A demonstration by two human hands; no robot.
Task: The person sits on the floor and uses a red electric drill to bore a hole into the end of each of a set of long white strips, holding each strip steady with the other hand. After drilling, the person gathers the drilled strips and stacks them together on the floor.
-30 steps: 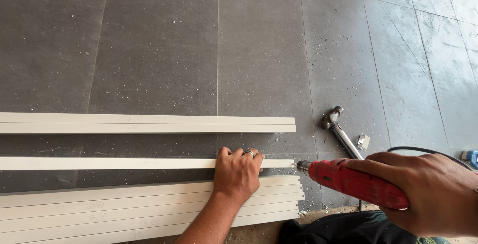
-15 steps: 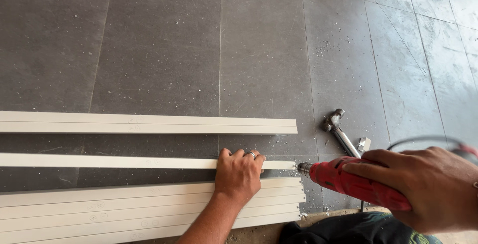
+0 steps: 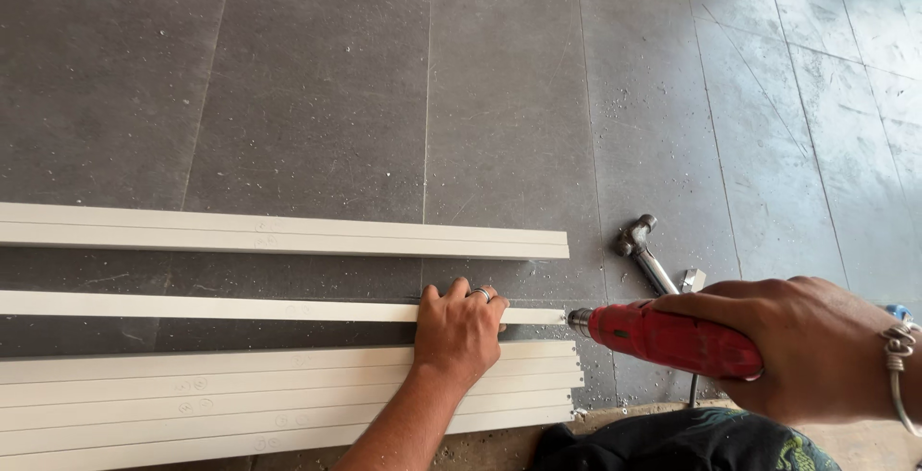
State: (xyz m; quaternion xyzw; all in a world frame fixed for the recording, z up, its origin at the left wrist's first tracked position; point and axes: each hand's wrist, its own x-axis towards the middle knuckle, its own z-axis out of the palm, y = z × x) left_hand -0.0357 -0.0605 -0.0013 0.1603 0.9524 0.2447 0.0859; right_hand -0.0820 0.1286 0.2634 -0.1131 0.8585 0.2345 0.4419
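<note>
My left hand (image 3: 459, 329) presses down on a single long white plastic strip (image 3: 211, 307) lying on the grey tiled floor, close to the strip's right end. My right hand (image 3: 816, 348) grips a red power drill (image 3: 663, 337) held level. The drill's tip touches the strip's right end. A ring shows on a left finger, and a metal bracelet circles the right wrist.
A wider white channel (image 3: 288, 232) lies parallel farther away. A stack of several white strips (image 3: 240, 399) lies closer to me. A hammer (image 3: 645, 252) with a metal head rests on the floor right of the strips. Dark patterned cloth (image 3: 691, 442) is at the bottom edge.
The drill has moved left until its tip meets the strip's end. The left hand stays on the strip.
</note>
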